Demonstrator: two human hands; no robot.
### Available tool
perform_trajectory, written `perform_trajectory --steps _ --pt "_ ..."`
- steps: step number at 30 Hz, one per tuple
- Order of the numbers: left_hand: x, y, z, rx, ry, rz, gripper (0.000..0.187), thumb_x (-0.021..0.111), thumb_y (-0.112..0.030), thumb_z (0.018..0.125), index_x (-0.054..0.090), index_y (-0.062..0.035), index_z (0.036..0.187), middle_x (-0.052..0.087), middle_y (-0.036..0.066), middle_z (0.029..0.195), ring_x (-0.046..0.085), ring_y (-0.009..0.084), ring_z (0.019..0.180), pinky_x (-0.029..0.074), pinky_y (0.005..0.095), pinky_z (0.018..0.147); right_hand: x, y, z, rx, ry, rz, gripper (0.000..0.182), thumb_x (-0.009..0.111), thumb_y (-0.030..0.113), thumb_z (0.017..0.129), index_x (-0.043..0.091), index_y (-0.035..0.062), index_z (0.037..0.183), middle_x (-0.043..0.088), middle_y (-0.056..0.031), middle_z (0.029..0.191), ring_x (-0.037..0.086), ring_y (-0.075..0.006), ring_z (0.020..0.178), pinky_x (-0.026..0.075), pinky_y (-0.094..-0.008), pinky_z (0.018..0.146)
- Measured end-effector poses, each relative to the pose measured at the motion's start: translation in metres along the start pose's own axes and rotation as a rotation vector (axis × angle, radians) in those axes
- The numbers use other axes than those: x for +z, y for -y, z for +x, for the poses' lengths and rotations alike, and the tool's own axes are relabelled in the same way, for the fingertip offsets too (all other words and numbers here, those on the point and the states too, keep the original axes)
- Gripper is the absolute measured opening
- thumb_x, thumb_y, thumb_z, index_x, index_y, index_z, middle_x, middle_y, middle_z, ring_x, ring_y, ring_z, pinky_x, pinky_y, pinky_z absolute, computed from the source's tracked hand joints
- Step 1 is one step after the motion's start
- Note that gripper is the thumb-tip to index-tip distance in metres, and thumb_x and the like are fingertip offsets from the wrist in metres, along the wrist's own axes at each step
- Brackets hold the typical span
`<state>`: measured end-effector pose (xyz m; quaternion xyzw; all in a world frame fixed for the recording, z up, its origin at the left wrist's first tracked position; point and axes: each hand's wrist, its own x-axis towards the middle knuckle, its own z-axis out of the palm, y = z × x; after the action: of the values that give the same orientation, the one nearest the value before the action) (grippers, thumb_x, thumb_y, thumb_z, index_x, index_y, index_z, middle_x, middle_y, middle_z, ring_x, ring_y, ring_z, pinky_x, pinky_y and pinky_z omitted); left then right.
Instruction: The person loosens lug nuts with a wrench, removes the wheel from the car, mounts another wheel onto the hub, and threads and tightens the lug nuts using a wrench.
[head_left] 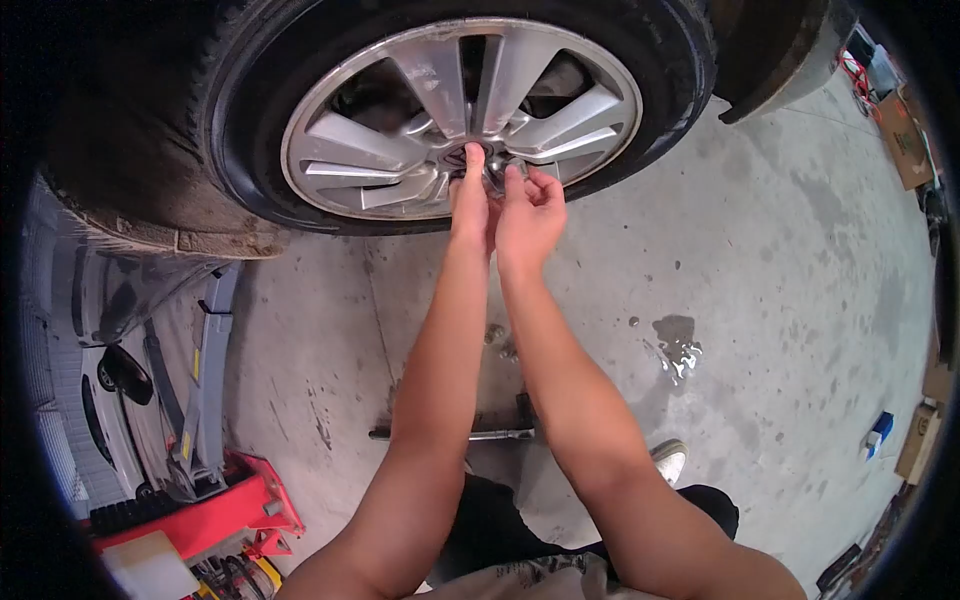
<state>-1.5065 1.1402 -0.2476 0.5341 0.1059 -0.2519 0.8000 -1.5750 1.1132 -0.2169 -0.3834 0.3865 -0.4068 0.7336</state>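
The silver multi-spoke alloy wheel (pixel 462 120), ringed by a black rubber tyre (pixel 690 95), fills the top centre of the frame, upright, with both bare hands at its hub. The left hand (pixel 472 208) has its thumb raised at the dark round centre cap (pixel 455 157); its other fingers are mostly hidden, so whether they clasp anything cannot be told. The right hand (pixel 530 222), just beside it, has bent fingers and its thumb drawn close at the lug recesses; whether something small is pinched there is unclear. Working so close together, the hands probably let one steady or feel while the other does fine fingertip work. A long dark metal bar (pixel 500 435) lies on the grey concrete floor (pixel 790 290) at lower centre, perhaps set there to free both hands within easy reach.
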Motion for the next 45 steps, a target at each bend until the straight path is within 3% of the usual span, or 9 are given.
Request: perform_trajectory --steps 7,11,18,21,23,27,37,39,45 --pt "-0.017 0.011 0.026 0.040 0.029 0.185 0.076 0.072 -0.072 0.080 0.069 0.0010 0.100 0.067 0.006 0.092 0.061 0.0158 0.076 0.050 0.0320 0.067 0.017 -0.010 0.005 -0.028 -0.079 -0.142 0.026 0.080 0.015 0.088 0.068 -0.0055 0.099 0.067 -0.0054 0.085 0.059 -0.0109 0.076 0.050 -0.0261 0.072" --pt "-0.011 0.001 0.013 0.000 0.034 0.194 0.071 0.072 -0.069 0.082 0.070 -0.0010 0.102 0.068 0.007 0.095 0.064 0.0159 0.082 0.052 0.0313 0.069 0.022 -0.012 0.006 -0.050 -0.102 -0.172 0.029 0.079 0.017 0.089 0.068 -0.0065 0.101 0.068 -0.0072 0.085 0.061 -0.0117 0.076 0.051 -0.0272 0.071" --pt "-0.001 -0.009 -0.004 0.005 -0.013 0.191 0.058 0.071 -0.065 0.085 0.069 -0.0071 0.085 0.065 0.001 0.072 0.059 0.0121 0.060 0.047 0.0289 0.054 0.018 -0.014 0.010 0.146 -0.045 -0.175 0.036 0.073 0.029 0.094 0.068 -0.0057 0.083 0.071 -0.0092 0.076 0.064 -0.0139 0.069 0.052 -0.0303 0.067" --pt "0.002 -0.014 -0.015 0.001 0.038 0.158 0.055 0.071 -0.062 0.088 0.068 -0.0067 0.090 0.065 0.001 0.075 0.059 0.0119 0.063 0.047 0.0285 0.055 0.015 -0.017 0.010 0.137 0.046 -0.218 0.032 0.072 0.024 0.096 0.065 -0.0069 0.095 0.070 -0.0083 0.076 0.063 -0.0124 0.069 0.051 -0.0283 0.065" --pt "0.002 -0.010 -0.013 0.011 0.082 0.107 0.053 0.070 -0.060 0.089 0.068 -0.0066 0.094 0.065 0.001 0.078 0.059 0.0119 0.064 0.047 0.0284 0.056 0.018 -0.017 0.008 0.115 -0.010 0.048 0.031 0.072 0.018 0.096 0.059 -0.0080 0.109 0.069 -0.0072 0.079 0.063 -0.0111 0.069 0.051 -0.0258 0.065" --pt "-0.002 -0.002 -0.003 0.031 0.106 -0.015 0.049 0.071 -0.055 0.091 0.066 -0.0078 0.103 0.064 0.000 0.087 0.060 0.0121 0.072 0.049 0.0285 0.062 0.013 -0.021 0.015 0.056 0.037 0.116 0.033 0.070 0.011 0.096 0.053 -0.0082 0.117 0.069 -0.0072 0.082 0.064 -0.0105 0.070 0.052 -0.0240 0.065" --pt "0.002 -0.014 -0.014 0.018 0.052 0.094 0.054 0.074 -0.060 0.086 0.066 -0.0073 0.093 0.065 0.001 0.077 0.060 0.0137 0.063 0.047 0.0304 0.055 0.011 -0.027 0.006 -0.150 -0.032 -0.187 0.025 0.073 0.016 0.094 0.066 -0.0067 0.102 0.070 -0.0062 0.082 0.061 -0.0100 0.068 0.051 -0.0273 0.064" --pt "0.000 -0.013 -0.013 -0.004 0.018 0.145 0.051 0.073 -0.059 0.087 0.067 -0.0086 0.091 0.064 0.000 0.077 0.058 0.0122 0.062 0.045 0.0286 0.054 0.009 -0.020 0.003 0.026 0.074 -0.168 0.027 0.071 0.021 0.096 0.067 -0.0057 0.098 0.070 -0.0053 0.079 0.061 -0.0099 0.066 0.050 -0.0270 0.063" --pt "0.003 -0.013 -0.017 -0.023 0.044 0.068 0.050 0.074 -0.059 0.087 0.066 -0.0096 0.089 0.064 0.001 0.076 0.058 0.0115 0.062 0.044 0.0274 0.055 0.005 -0.022 0.013 0.119 0.181 -0.105 0.036 0.059 0.030 0.104 0.067 -0.0026 0.091 0.068 -0.0039 0.077 0.060 -0.0105 0.067 0.048 -0.0273 0.062"
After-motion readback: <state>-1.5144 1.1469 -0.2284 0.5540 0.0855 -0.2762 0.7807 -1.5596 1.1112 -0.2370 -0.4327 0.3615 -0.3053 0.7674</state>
